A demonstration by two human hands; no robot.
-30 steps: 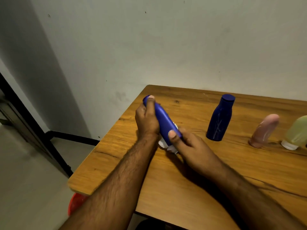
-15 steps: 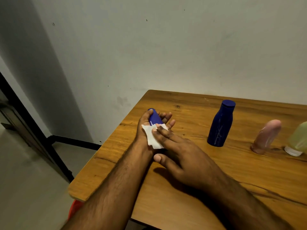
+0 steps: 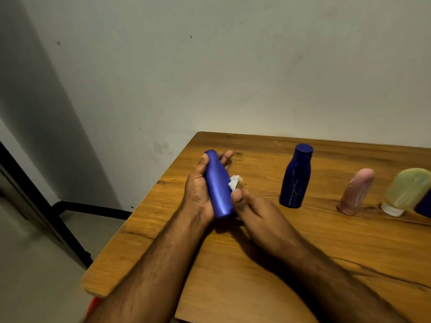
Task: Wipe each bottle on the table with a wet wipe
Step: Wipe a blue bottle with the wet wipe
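Observation:
My left hand [image 3: 199,190] grips a long blue bottle [image 3: 218,185], held tilted above the wooden table [image 3: 256,264] near its far left corner. My right hand [image 3: 254,213] pinches a crumpled white wet wipe [image 3: 234,181] against the bottle's right side. A dark blue capped bottle [image 3: 295,177] stands upright to the right. Past it stand a pink tube [image 3: 355,192] and a pale green tube [image 3: 407,191] on its white cap.
The edge of another dark blue item [image 3: 425,205] shows at the frame's right border. A grey wall runs behind the table. Below the table's left corner something red [image 3: 92,307] sits on the floor. A black frame [image 3: 58,220] stands at left.
The wipe was spread over the bottle's upper end under my right fingers. Now it is bunched at the bottle's right side, and more of the blue body shows in my left hand.

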